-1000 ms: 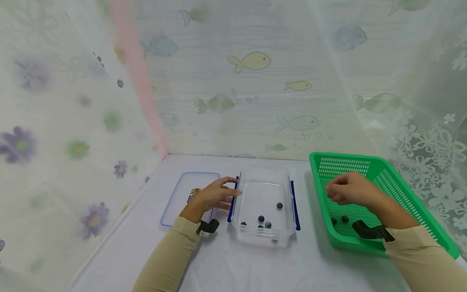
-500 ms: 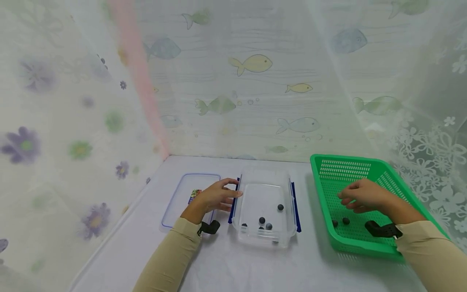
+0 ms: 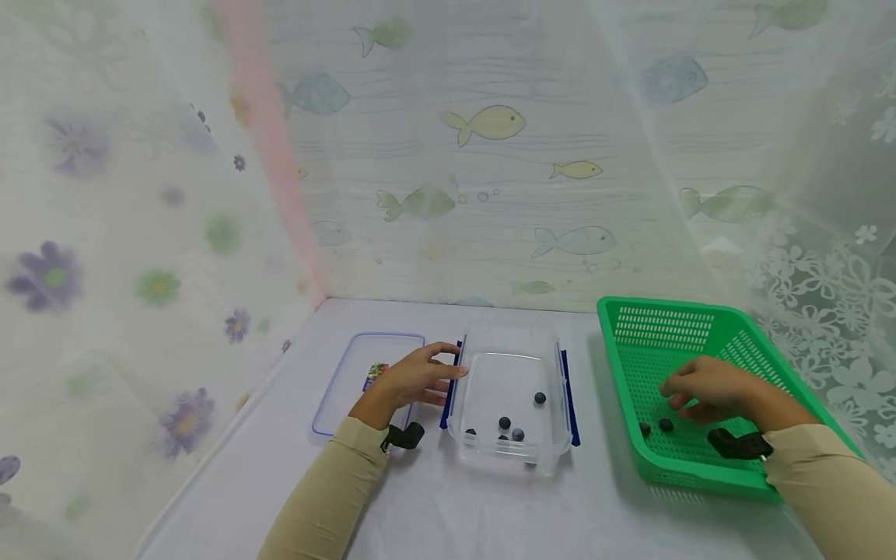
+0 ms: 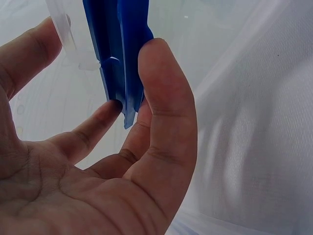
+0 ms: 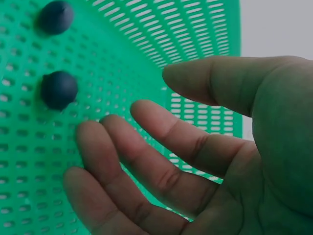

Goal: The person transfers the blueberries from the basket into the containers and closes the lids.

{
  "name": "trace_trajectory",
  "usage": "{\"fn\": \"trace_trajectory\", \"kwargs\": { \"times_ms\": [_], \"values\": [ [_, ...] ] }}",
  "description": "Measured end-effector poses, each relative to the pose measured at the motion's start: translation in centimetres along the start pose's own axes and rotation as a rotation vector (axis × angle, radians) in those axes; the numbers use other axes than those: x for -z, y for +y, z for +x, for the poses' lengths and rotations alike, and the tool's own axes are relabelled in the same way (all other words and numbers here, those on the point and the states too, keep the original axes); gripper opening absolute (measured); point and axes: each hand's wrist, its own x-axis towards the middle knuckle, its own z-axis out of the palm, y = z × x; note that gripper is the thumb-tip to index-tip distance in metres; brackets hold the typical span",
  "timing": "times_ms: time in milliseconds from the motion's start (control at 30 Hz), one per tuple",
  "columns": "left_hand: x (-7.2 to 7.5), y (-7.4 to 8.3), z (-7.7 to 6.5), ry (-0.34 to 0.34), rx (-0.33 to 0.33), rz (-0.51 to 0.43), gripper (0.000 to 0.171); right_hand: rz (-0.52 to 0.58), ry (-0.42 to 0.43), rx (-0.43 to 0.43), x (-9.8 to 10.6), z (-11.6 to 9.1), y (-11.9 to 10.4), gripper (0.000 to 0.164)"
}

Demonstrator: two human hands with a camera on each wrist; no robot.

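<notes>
A clear plastic food container point(image 3: 500, 381) with blue side latches stands mid-table, holding several small dark balls point(image 3: 540, 398). My left hand point(image 3: 413, 377) grips its left side; in the left wrist view, curled fingers lie against both sides of a blue latch point(image 4: 115, 54). Inside the green basket point(image 3: 633, 455) hovers my right hand point(image 3: 714, 389), fingers loosely bent and thumb apart, nothing between them. Two dark blue, berry-like balls point(image 5: 59, 90) lie on the basket floor close to its fingertips. In the head view, the right hand may hide more of that floor.
Left of the container lies a clear lid point(image 3: 350, 381) with a blue rim and a colourful label point(image 3: 376, 376), partly behind the left hand. A white cloth covers the table point(image 3: 420, 513). Patterned curtains point(image 3: 448, 257) hang at the back and sides.
My right hand has shifted right and slightly lower inside the basket, and its fingers have loosened. The left hand stays at the container, and the balls have not moved.
</notes>
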Motion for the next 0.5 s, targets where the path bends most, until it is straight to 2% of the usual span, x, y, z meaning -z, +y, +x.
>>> {"fn": "trace_trajectory", "kwargs": {
  "times_ms": [500],
  "values": [
    [-0.07,0.26,-0.27,0.006,0.013,0.006,0.072,-0.059,-0.080,-0.035,-0.83,0.23,0.36,0.059]
  ]
}}
